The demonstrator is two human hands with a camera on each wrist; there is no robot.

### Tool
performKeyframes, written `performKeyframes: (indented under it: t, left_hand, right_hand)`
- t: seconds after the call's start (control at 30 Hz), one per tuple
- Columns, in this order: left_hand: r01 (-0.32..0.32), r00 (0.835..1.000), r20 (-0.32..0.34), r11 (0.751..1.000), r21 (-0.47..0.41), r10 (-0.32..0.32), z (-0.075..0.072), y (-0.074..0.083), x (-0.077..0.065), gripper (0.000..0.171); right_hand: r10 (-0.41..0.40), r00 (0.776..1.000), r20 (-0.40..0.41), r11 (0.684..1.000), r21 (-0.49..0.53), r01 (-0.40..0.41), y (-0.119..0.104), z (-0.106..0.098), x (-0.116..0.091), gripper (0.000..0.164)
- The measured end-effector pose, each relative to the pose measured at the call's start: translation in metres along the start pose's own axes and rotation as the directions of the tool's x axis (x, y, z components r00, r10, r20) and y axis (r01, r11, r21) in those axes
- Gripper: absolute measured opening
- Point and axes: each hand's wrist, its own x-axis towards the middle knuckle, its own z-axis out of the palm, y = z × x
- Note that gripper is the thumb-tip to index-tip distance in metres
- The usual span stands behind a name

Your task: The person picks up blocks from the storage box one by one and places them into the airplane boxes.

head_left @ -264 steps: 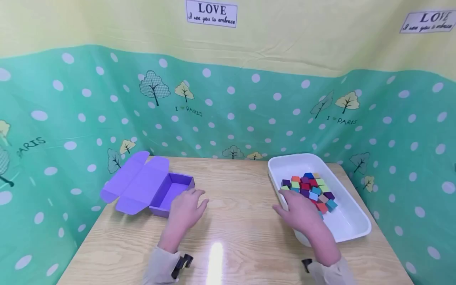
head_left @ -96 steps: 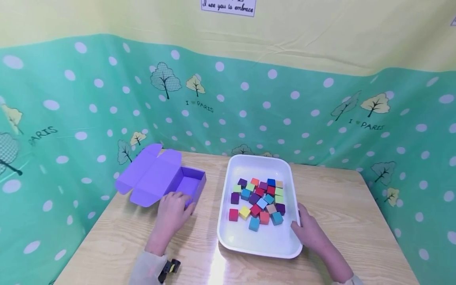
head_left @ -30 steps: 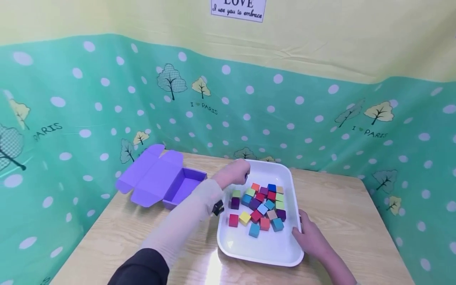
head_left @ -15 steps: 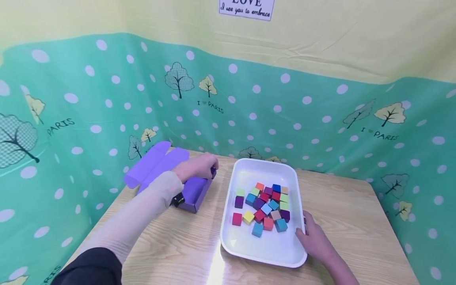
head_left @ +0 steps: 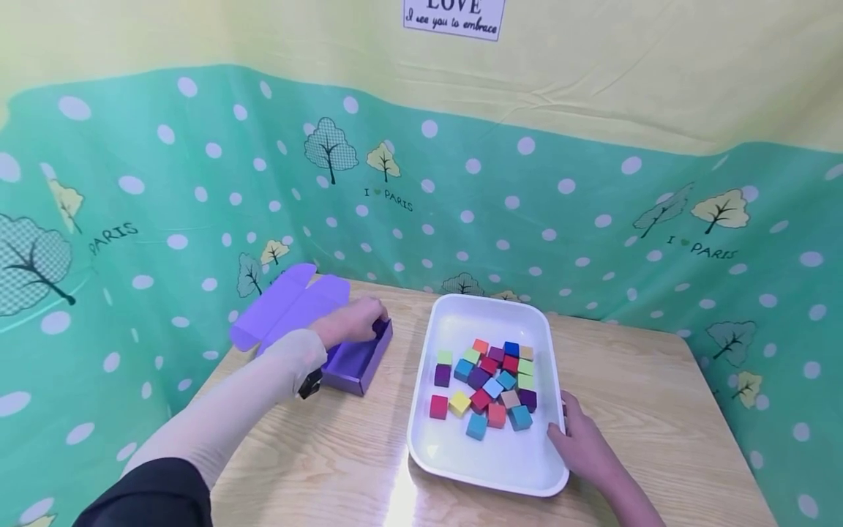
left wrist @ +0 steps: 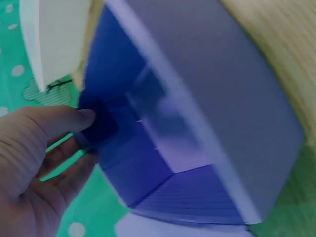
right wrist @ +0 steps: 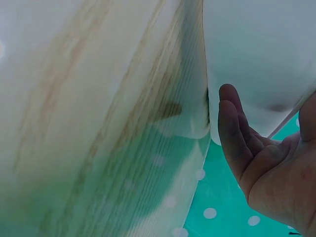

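Left hand [head_left: 352, 320]: thumb and fingers pinch a dark cube [left wrist: 104, 123] at the far right corner of the box [head_left: 344, 383]. Can't tell if it touches the floor. Box lies below and on the near side of those fingers, long axis running away from the person. Tray [head_left: 487, 472] with loose cubes [head_left: 479, 378] sits to the right, apart. Right hand [head_left: 582, 443] grips the tray's right rim; left is nearer the box.
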Motion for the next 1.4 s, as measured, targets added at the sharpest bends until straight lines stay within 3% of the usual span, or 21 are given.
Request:
performKeyframes:
  t: [0.2,0.4,0.6,0.73,0.9,1.03,1.2,1.4]
  left_hand:
    - [-0.035,0.997,-0.067,0.999,0.033,0.037,0.015,-0.003,-0.001,0.034]
    - [-0.052,0.997,-0.058,0.998,0.021,0.053,0.028,0.013,0.000,0.035]
    - [-0.035,0.996,-0.082,0.997,0.074,0.041,0.036,0.029,0.006,0.032]
    - [-0.019,0.996,-0.083,0.995,0.100,0.027,0.041,0.030,0.009,0.031]
    - [-0.023,0.989,-0.142,0.996,0.086,0.035,0.046,0.029,0.009,0.022]
    - [0.054,0.989,-0.139,0.996,0.075,-0.043,0.046,0.027,0.006,0.008]
    - [0.187,0.980,-0.084,0.982,0.040,-0.183,0.044,0.024,0.005,0.018]
    - [0.254,0.964,-0.095,0.965,0.062,-0.248,0.040,0.022,0.006,0.018]
  right_hand:
    - [-0.012,1.000,-0.003,1.000,-0.009,0.012,0.000,0.000,-0.001,0.066]
    - [-0.005,1.000,0.003,1.000,-0.012,0.005,0.000,0.001,-0.001,0.066]
    - [-0.008,1.000,-0.001,1.000,-0.015,0.008,0.002,0.000,0.001,0.066]
    - [-0.009,1.000,-0.001,1.000,-0.004,0.009,0.003,0.001,0.001,0.065]
    - [-0.003,1.000,0.003,1.000,0.000,0.003,0.001,0.000,0.001,0.065]
    - [-0.006,1.000,0.011,1.000,0.011,0.006,0.001,0.000,0.001,0.065]
    - [0.012,0.999,0.033,0.998,0.063,-0.014,0.003,-0.004,0.002,0.066]
    - [0.022,0.997,0.073,0.981,0.191,-0.035,0.004,-0.015,0.012,0.071]
